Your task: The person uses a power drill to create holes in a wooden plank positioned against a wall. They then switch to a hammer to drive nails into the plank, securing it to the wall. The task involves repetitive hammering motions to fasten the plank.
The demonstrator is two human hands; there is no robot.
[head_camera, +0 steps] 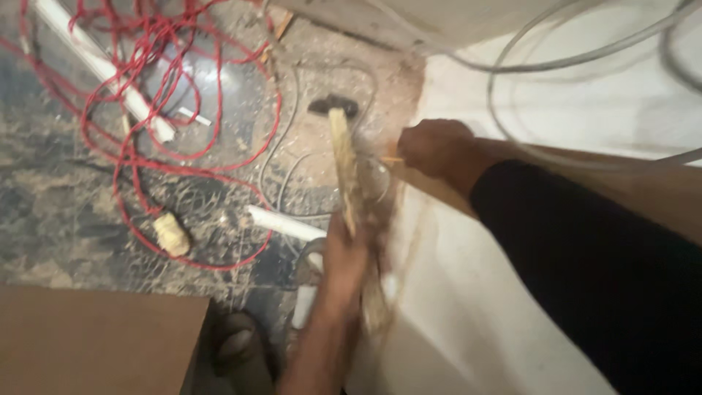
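Note:
My left hand grips the wooden handle of a hammer, whose dark head points away from me over the dusty floor. My right hand, in a black sleeve, is closed around a thin pale object, perhaps a nail or peg, held against the edge of the white wall. The hammer head sits a little left of and beyond the right hand. The picture is blurred around the left hand.
Tangled red wire lies on the dark patterned floor with white plastic conduit pieces. A yellowish roll rests nearby. Grey cables loop over the wall. A brown board is at the lower left.

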